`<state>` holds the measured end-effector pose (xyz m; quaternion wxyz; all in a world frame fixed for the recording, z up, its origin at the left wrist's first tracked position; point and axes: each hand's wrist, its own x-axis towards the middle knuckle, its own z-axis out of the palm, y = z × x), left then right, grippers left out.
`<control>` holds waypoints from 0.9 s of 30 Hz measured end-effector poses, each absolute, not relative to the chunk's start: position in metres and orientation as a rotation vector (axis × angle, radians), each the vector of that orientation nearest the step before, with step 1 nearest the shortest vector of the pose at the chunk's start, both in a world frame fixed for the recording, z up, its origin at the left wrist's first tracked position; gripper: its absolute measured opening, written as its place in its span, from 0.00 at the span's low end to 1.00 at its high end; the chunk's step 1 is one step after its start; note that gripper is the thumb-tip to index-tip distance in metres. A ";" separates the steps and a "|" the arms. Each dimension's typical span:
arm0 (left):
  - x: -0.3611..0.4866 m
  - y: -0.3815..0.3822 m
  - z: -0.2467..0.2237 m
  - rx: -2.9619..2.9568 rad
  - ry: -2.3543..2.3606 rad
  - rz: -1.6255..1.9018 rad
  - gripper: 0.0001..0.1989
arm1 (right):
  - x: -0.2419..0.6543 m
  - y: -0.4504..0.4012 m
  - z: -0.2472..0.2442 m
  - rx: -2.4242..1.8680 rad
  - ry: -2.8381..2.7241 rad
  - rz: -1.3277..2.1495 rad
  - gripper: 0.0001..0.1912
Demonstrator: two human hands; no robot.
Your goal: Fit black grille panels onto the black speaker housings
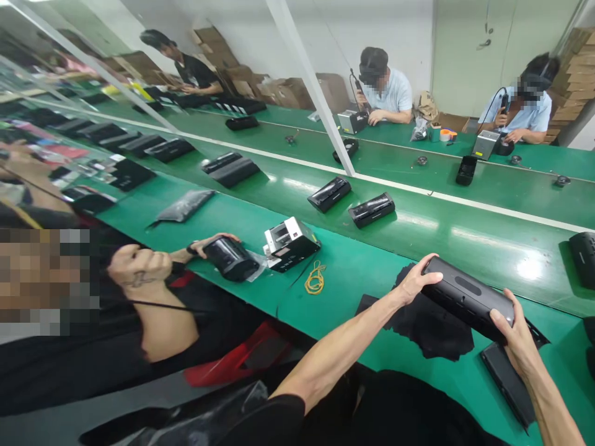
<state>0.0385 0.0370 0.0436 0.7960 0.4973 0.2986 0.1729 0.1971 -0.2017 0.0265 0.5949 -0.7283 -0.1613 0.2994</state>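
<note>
Between both hands I hold a black, rounded oblong casing [458, 300], tilted down toward the right above the green bench. My left hand [416, 280] grips its left end, thumb on the near face. At the right end, my right hand [514, 328] closes round it with the thumb pressed on the surface. A long oval recess shows on the casing's upper face. Under it lies a crumpled black cloth [437, 341]. Close to my right wrist rests another flat black part [506, 378], partly covered by the hand.
At my left a co-worker's hand [141, 267] holds a tool beside a black casing [230, 257]. A small metal box device [292, 244] and a yellow cord [315, 279] sit between us. Black casings [372, 209] lie on the green conveyor [418, 238]; people work across it.
</note>
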 end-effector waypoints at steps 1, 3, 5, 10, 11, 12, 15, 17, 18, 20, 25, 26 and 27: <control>0.038 0.037 0.043 1.043 0.657 0.349 0.43 | 0.198 -0.203 0.025 -1.724 -0.398 0.680 0.56; 0.035 0.038 0.044 1.003 0.650 0.280 0.45 | 0.197 -0.207 0.028 -1.764 -0.450 0.642 0.56; 0.029 0.041 0.047 0.982 0.601 0.200 0.48 | 0.194 -0.212 0.035 -1.774 -0.519 0.596 0.51; 0.023 0.035 0.040 1.016 0.491 0.264 0.50 | 0.191 -0.221 0.044 -1.838 -0.589 0.497 0.45; 0.026 0.031 0.035 1.009 0.508 0.301 0.50 | 0.192 -0.220 0.042 -1.840 -0.564 0.488 0.46; 0.030 0.027 0.029 0.999 0.554 0.325 0.50 | 0.195 -0.218 0.039 -1.830 -0.500 0.503 0.47; 0.043 0.021 0.010 0.962 0.846 0.248 0.47 | 0.207 -0.204 0.025 -1.761 -0.185 0.698 0.49; 0.047 0.024 0.001 0.922 0.966 0.047 0.42 | 0.217 -0.195 0.018 -1.722 -0.017 0.878 0.47; 0.047 0.027 -0.002 0.901 0.961 -0.047 0.40 | 0.221 -0.193 0.016 -1.713 0.027 0.947 0.45; 0.043 0.034 -0.005 0.860 0.881 -0.102 0.36 | 0.227 -0.195 0.016 -1.675 0.067 1.036 0.44; 0.039 0.039 -0.010 0.822 0.859 0.124 0.32 | 0.219 -0.204 0.015 -1.602 -0.121 1.019 0.55; 0.039 0.038 -0.012 0.830 0.870 0.147 0.33 | 0.215 -0.204 0.012 -1.616 -0.160 0.974 0.54; 0.040 0.038 -0.013 0.838 0.879 0.171 0.33 | 0.211 -0.202 0.009 -1.627 -0.175 0.927 0.53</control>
